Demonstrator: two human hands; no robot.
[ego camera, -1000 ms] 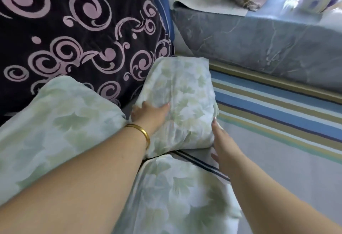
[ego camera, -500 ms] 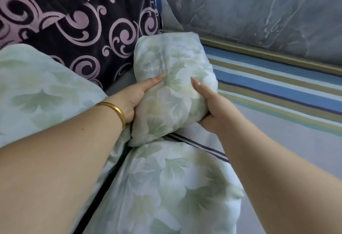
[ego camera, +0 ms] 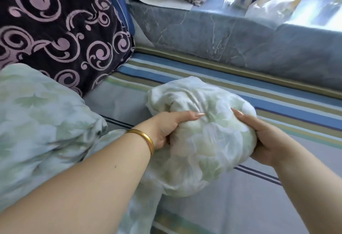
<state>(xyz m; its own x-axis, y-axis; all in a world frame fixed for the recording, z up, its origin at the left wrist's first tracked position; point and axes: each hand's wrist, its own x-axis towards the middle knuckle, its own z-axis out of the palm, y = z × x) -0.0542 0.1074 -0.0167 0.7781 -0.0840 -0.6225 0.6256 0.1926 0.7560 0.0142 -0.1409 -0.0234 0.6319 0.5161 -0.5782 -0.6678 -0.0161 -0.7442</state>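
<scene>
Two hands clutch the leaf-print bundle (ego camera: 207, 141) at centre frame: the left hand (ego camera: 166, 128) curls round its nine o'clock side, the right hand (ego camera: 266, 141) round its three o'clock side. The bundle sits over the striped bed sheet (ego camera: 240, 89), with a dark swirl-patterned cushion (ego camera: 64, 30) at ten o'clock.

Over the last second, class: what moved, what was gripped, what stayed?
The pillow was pulled away from the cushion, rightward and nearer the person. The left hand, flat on it before, and the right hand, then beside it, now squeeze it. The cushion and quilt stayed.
</scene>
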